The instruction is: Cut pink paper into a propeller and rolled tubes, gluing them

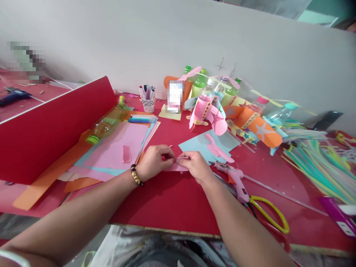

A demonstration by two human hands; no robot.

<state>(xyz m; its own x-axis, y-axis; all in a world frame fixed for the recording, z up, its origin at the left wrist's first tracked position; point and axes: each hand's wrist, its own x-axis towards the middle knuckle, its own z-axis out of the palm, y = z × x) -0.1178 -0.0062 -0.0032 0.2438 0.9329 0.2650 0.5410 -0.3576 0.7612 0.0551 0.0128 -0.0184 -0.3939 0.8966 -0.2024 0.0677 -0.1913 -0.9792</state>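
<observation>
My left hand [154, 162] and my right hand [197, 166] meet above the red table, each closed in a pinch. A thin pink paper strip [182, 158] runs between their fingertips, seen nearly edge-on. Below the fingers lies another bit of pink paper [175, 168], partly covered by my hands. To the right, pink propeller-shaped cut-outs [219, 152] rest on a light blue sheet [193, 142]. A pink glue gun [236, 180] lies close to my right wrist, beside yellow-and-red-handled scissors [274, 213]. Left of my left hand, a small folded pink piece [126, 154] sits on pink sheets [115, 139].
A clear bottle with a green cap [107, 122] lies by the red upright panel [61, 133]. Behind stand a pen cup [148, 104], a propped phone [174, 96] and several paper-decorated bottles [207, 107]. Coloured pipe cleaners [319, 167] and a purple tool [336, 215] lie right.
</observation>
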